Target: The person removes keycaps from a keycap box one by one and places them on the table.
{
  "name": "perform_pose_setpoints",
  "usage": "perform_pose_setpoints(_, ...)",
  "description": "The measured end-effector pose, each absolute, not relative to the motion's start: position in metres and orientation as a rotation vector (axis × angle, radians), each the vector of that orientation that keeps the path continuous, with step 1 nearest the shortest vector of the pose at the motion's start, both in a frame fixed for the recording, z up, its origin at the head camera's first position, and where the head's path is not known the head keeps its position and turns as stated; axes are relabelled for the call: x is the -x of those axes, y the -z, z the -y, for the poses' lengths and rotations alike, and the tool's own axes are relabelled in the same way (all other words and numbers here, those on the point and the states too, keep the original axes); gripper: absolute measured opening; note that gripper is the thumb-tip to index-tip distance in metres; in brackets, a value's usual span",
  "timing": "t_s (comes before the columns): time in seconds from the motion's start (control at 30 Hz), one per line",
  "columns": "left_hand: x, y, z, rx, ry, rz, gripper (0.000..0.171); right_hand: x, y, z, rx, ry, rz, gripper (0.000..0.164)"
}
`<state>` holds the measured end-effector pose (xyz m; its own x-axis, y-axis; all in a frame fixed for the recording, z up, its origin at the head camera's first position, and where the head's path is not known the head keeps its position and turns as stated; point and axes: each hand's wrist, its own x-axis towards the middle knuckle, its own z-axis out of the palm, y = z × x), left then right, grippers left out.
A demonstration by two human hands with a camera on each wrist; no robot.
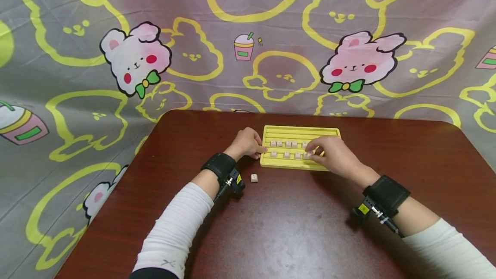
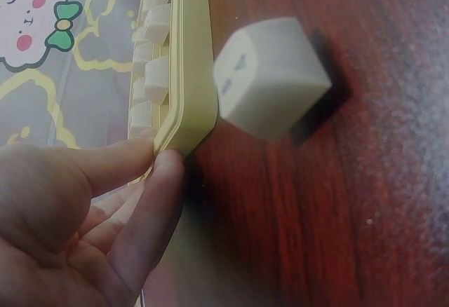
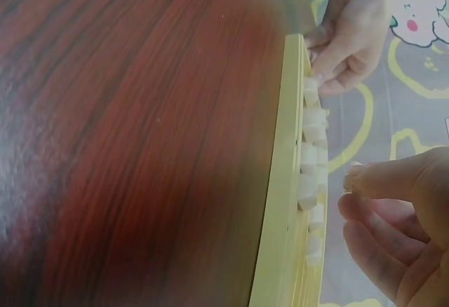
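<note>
A yellow tray [image 1: 302,128] with ridged rows lies on the table, and pale keycaps stand in two of its rows, among them one keycap [image 1: 274,154] at the front left. My left hand [image 1: 246,142] holds the tray's left edge near the front corner, thumb and finger on the rim in the left wrist view. Over the tray's right part, my right hand [image 1: 336,155] pinches a small white keycap [image 3: 353,169] between thumb and fingertip; most of it is hidden by the fingers. One loose keycap [image 2: 270,79] with dark marks sits on the table in front of the tray's left corner.
The dark brown wooden table [image 1: 271,227] reaches back to a hanging cloth [image 1: 228,81] printed with cartoon bears and rabbits. Each wrist carries a black strap with a small camera, such as the left strap [image 1: 219,166].
</note>
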<state>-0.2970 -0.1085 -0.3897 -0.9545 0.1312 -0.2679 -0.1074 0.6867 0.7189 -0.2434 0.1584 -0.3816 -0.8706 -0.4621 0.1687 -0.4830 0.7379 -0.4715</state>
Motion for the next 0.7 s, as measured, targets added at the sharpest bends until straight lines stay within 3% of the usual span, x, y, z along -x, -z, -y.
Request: perform_pose_setpoints(0.7,0.298,0.389,0.11,-0.025,-1.126,-2.6,0.019,0.238,0.38,-0.138,-0.954,-0.782,2.78,0.011)
